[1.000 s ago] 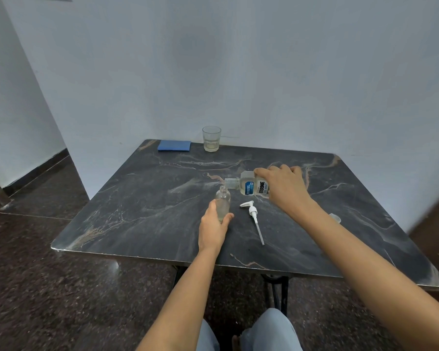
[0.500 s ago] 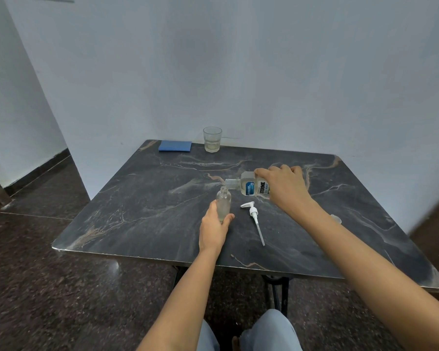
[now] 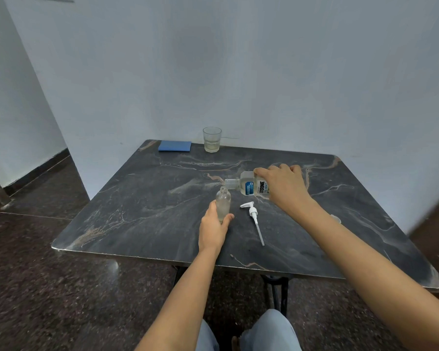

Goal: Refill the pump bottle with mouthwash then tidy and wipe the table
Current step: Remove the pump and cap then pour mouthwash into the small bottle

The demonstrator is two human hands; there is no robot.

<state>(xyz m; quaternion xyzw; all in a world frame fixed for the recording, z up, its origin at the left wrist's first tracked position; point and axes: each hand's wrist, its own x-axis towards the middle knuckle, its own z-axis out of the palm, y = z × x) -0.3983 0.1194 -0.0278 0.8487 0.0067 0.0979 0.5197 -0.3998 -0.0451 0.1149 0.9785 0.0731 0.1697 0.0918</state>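
Note:
A small clear pump bottle [image 3: 223, 201] stands upright on the dark marble table [image 3: 147, 203], with its neck uncovered. My left hand [image 3: 213, 228] grips its lower half. My right hand [image 3: 283, 187] holds a clear mouthwash bottle [image 3: 249, 186] with a blue label, tipped on its side so that its mouth sits just above the pump bottle's neck. The white pump head [image 3: 254, 219] with its long tube lies flat on the table between my two hands.
A folded blue cloth [image 3: 175, 145] and a drinking glass [image 3: 212, 139] with a little liquid stand at the table's far edge by the wall. A small pale cap [image 3: 336, 218] lies beyond my right forearm. My knees show below the table's near edge.
Both hands and both bottles hold nearly the same pose; the mouthwash bottle stays tipped over the pump bottle's neck.

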